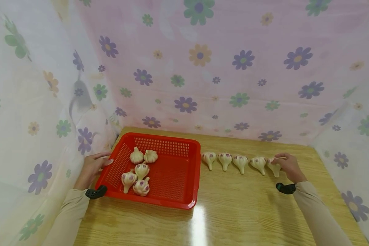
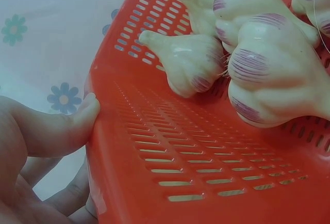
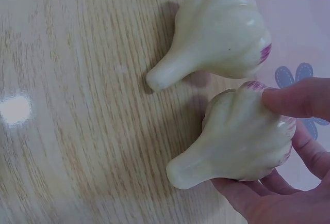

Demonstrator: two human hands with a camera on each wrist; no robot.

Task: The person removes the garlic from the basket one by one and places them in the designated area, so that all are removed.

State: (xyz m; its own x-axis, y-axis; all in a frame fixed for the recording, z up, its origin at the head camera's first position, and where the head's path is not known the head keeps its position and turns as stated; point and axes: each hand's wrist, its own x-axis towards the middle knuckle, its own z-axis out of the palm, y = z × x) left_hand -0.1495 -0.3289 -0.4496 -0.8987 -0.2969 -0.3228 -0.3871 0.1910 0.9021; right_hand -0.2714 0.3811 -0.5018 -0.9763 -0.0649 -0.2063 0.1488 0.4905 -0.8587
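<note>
A red plastic basket (image 1: 179,171) with slotted sides stands on the left part of the table, several garlic bulbs (image 1: 140,187) lying inside it. My left hand (image 1: 93,167) holds the basket's left side, thumb against the rim and the other fingers outside the wall, as the left wrist view shows. To the right of the basket, several garlic bulbs (image 1: 225,160) lie in a row, stems toward me. My right hand (image 1: 289,166) grips the rightmost garlic bulb (image 3: 247,136) between thumb and fingers, its stem pointing away from the palm. The neighbouring garlic bulb (image 3: 219,33) lies close beside it.
A wooden table (image 1: 233,208) carries everything. Flower-patterned sheeting (image 1: 215,65) closes off the back and both sides. The left side sheet (image 1: 58,136) comes near my left forearm. Black wrist straps (image 1: 96,192) sit on both wrists.
</note>
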